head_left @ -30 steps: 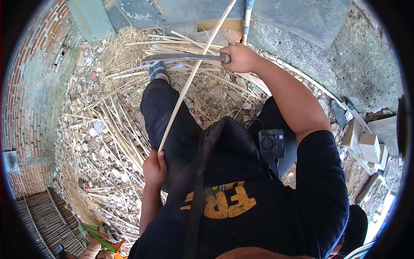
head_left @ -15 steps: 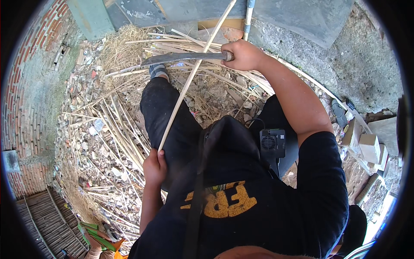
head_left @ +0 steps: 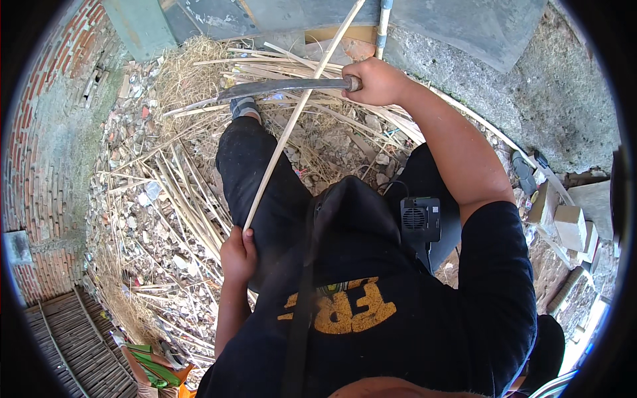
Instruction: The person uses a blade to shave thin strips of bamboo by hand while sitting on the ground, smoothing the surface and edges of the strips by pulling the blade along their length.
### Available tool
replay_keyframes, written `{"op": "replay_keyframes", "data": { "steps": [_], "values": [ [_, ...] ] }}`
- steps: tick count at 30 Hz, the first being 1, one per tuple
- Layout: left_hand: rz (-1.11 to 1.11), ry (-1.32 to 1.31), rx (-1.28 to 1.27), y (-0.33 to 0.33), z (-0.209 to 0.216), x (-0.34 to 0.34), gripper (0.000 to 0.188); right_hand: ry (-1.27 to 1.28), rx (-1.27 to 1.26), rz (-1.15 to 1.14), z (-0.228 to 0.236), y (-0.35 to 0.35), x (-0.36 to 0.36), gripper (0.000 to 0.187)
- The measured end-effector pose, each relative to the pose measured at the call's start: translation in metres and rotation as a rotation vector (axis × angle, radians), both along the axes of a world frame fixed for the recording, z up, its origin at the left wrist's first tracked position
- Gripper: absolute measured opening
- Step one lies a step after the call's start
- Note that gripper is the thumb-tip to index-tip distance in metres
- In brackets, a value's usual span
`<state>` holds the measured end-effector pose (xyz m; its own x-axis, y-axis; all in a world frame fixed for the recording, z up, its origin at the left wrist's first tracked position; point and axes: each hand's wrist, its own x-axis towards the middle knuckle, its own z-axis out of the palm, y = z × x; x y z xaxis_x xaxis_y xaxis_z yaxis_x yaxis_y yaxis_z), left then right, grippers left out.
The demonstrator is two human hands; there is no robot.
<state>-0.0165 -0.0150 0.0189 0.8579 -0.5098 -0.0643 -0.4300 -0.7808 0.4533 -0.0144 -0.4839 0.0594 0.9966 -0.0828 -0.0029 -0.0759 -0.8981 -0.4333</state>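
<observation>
My left hand is closed round the near end of a long pale strip, perhaps bamboo, which slants up and right past the top edge of the view. In my right hand is the handle of a machete. Its long curved blade points left and crosses the strip, close to or touching it; I cannot tell which lies in front. Both hands are in front of my body, the right one farther out. Below the blade, my sandalled foot rests on the littered ground.
Pale strips and dry shavings lie over the rubble. A brick wall stands at the left, a rough grey wall at the right. Pale blocks sit on the right. Another person's arm shows at the lower left.
My hands, the strip and the machete stay almost where they were. At the lower left, the other person's arm and green clothing have shifted.
</observation>
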Motion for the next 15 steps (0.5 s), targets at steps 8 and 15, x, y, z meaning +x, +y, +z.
{"op": "replay_keyframes", "data": {
  "steps": [8,15],
  "values": [
    [0.016,0.009,-0.011,0.001,-0.001,0.0,0.036,0.002,0.007,0.015,-0.006,-0.003,0.004,0.027],
    [0.01,0.0,-0.013,0.0,-0.001,0.0,0.037,-0.143,0.03,0.067,-0.018,-0.008,0.003,0.028]
  ]
}}
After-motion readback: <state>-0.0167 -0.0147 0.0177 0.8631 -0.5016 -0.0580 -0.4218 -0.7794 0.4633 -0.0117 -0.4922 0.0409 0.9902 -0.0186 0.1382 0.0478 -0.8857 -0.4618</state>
